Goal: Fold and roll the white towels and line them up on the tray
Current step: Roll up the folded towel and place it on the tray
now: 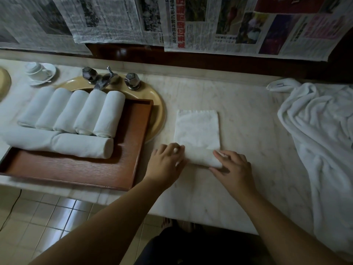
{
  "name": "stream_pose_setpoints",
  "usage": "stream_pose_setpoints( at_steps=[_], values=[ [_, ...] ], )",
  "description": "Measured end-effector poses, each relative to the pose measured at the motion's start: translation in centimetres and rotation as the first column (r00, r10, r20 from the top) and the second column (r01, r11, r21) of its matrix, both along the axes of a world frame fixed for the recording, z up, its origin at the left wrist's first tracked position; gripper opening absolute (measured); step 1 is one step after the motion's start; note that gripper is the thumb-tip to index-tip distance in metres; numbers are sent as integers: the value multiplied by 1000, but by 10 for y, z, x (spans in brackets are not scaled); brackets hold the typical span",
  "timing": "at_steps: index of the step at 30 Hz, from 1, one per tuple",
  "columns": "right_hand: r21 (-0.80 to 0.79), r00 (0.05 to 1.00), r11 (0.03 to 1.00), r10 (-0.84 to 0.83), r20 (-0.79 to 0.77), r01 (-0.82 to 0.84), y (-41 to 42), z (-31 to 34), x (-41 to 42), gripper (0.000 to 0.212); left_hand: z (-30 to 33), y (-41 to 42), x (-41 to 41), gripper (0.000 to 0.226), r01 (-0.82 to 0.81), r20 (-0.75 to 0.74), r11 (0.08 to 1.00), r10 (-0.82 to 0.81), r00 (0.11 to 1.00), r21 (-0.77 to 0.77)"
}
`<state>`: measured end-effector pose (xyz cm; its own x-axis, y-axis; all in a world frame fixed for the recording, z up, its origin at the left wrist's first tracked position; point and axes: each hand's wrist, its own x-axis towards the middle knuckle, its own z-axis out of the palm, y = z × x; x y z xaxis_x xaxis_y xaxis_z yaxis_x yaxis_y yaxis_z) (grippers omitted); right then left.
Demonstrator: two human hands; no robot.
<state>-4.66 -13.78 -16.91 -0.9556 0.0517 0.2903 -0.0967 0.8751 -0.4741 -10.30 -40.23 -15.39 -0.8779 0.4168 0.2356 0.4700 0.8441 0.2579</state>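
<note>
I am looking down at a pale marble desk (pixel 248 115). A white folded towel (pixel 197 129) is lying flat on it, its near end curled into a short roll. My left hand (pixel 165 161) is pressing on the roll's left end and my right hand (pixel 234 169) on its right end; both are lying loosely open, fingers spread over the cloth, neither clenched around it.

To the left, a reddish-brown wooden tray (pixel 107 169) is sitting partly over a tan oval sink (pixel 154 104) with a chrome tap (pixel 104 79). Five rolled white towels (pixel 76 109) are lining up side by side at the tray's far edge, touching one another. Long rolled towels (pixel 82 145) are lying crosswise just in front of them. A heap of loose white towels (pixel 321 131) is lying on the desk at the right, well apart from my hands.
</note>
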Motion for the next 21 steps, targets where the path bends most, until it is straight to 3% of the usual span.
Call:
stream_pose_setpoints(
  at_steps=[3,10,17,21],
  values=[
    [7,1000,1000,18,14,-18,3,-3,9,61,-7,-13,10,56,79,9,996,-78,997,-47],
    [-138,979,983,138,147,-118,8,7,22,52,-5,-25,30,51,72,152,994,-84,985,83],
    [-366,931,931,126,342,8,5,7,16,41,-2,-20,37,51,-133,428,972,37,903,196],
    [-467,880,874,114,461,131,2,9,0,26,2,-12,30,44,-301,514,906,113,850,298]
  ],
)
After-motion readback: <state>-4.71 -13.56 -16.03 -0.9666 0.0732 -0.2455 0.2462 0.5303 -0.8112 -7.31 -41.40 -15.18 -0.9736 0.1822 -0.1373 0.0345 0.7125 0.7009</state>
